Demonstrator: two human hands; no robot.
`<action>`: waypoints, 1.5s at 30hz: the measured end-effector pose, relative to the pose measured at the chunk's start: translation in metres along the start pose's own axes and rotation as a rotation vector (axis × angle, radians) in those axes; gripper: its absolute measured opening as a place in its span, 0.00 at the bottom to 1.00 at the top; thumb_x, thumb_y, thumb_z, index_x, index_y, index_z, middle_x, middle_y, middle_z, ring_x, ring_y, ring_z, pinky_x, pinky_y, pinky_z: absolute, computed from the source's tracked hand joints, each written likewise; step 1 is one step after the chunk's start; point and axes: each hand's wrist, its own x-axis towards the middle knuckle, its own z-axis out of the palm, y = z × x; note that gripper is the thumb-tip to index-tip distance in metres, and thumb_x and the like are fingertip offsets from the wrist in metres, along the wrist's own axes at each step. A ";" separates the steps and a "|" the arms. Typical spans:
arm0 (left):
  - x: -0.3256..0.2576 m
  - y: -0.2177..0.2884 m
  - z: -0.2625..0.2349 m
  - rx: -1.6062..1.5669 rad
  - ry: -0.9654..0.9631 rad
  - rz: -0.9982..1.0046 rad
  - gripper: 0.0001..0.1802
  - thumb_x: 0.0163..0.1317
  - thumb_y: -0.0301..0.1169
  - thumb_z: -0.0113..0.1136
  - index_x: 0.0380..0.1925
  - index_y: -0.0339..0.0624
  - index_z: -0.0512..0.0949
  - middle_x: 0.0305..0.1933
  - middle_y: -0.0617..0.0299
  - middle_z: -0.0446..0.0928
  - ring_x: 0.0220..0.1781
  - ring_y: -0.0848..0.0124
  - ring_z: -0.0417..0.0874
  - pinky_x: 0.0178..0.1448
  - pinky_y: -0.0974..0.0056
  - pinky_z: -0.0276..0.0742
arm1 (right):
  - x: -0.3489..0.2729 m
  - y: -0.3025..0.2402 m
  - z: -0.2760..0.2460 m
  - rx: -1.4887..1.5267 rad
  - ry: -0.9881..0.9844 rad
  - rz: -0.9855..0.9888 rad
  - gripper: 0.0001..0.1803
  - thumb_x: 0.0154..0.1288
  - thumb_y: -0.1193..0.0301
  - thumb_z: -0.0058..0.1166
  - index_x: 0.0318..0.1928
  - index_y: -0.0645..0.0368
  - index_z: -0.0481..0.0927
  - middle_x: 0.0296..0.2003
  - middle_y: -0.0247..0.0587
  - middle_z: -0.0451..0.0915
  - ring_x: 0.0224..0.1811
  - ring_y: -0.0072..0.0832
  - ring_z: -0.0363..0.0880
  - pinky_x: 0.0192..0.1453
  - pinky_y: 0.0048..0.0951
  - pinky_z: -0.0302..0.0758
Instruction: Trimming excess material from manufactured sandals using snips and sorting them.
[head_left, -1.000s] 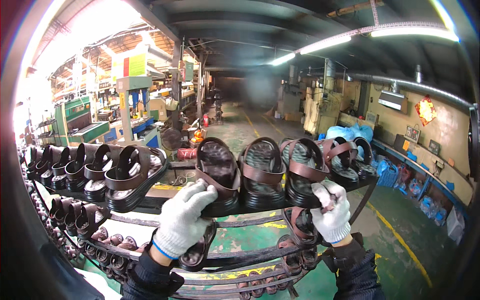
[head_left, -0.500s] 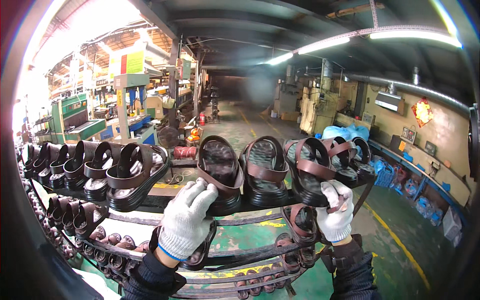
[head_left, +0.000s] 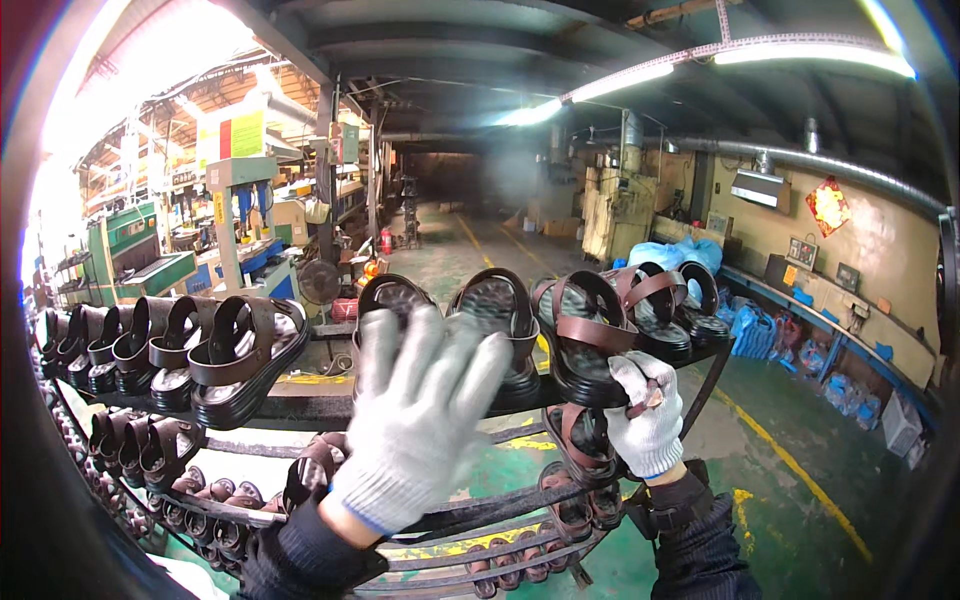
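left knit fingers (head_left: 484,374) splayed — thick-soled sandals (head_left: 492,298) behind

fisheye on the head — facing ahead and down, left hand (head_left: 418,415) close

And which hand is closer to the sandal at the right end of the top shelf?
Right. The right hand is below and left of that sandal; the left hand is farther left, fingers spread.

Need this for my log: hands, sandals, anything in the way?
Left hand open, spread. Right hand curled by a sandal's sole, grip unclear. Sandals line top rack; left hand partly hides two.
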 end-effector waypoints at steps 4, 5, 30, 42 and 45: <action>0.041 0.018 0.038 -0.092 -0.373 0.015 0.30 0.59 0.29 0.58 0.63 0.39 0.67 0.40 0.54 0.78 0.49 0.55 0.82 0.60 0.47 0.75 | -0.001 -0.002 0.000 0.053 0.005 0.031 0.26 0.47 0.79 0.67 0.51 0.53 0.82 0.51 0.44 0.77 0.51 0.47 0.81 0.54 0.42 0.80; 0.045 0.018 0.043 -0.114 -0.253 0.066 0.28 0.59 0.28 0.58 0.61 0.39 0.69 0.36 0.59 0.78 0.39 0.60 0.82 0.46 0.55 0.81 | -0.002 0.000 0.001 0.047 0.015 0.037 0.24 0.49 0.78 0.66 0.50 0.53 0.83 0.51 0.44 0.77 0.51 0.46 0.81 0.54 0.41 0.80; -0.053 -0.068 -0.024 -0.078 -0.255 -0.022 0.37 0.38 0.30 0.77 0.56 0.51 0.80 0.35 0.62 0.71 0.46 0.58 0.78 0.44 0.57 0.81 | 0.011 0.006 -0.012 0.129 -0.050 0.026 0.33 0.39 0.85 0.58 0.51 0.52 0.84 0.49 0.44 0.77 0.49 0.47 0.81 0.52 0.41 0.81; -0.052 -0.061 -0.014 -0.135 -0.138 -0.207 0.29 0.35 0.29 0.77 0.45 0.49 0.86 0.43 0.59 0.75 0.51 0.55 0.78 0.53 0.55 0.78 | 0.005 0.010 -0.011 0.244 -0.058 0.054 0.35 0.38 0.84 0.61 0.53 0.50 0.83 0.49 0.41 0.76 0.50 0.45 0.81 0.53 0.41 0.81; -0.055 -0.061 -0.010 -0.134 -0.077 -0.176 0.28 0.35 0.28 0.76 0.44 0.48 0.85 0.43 0.58 0.76 0.51 0.53 0.78 0.52 0.53 0.77 | 0.002 0.012 -0.009 0.218 -0.073 0.055 0.35 0.39 0.84 0.61 0.54 0.48 0.83 0.50 0.39 0.76 0.50 0.42 0.82 0.53 0.39 0.82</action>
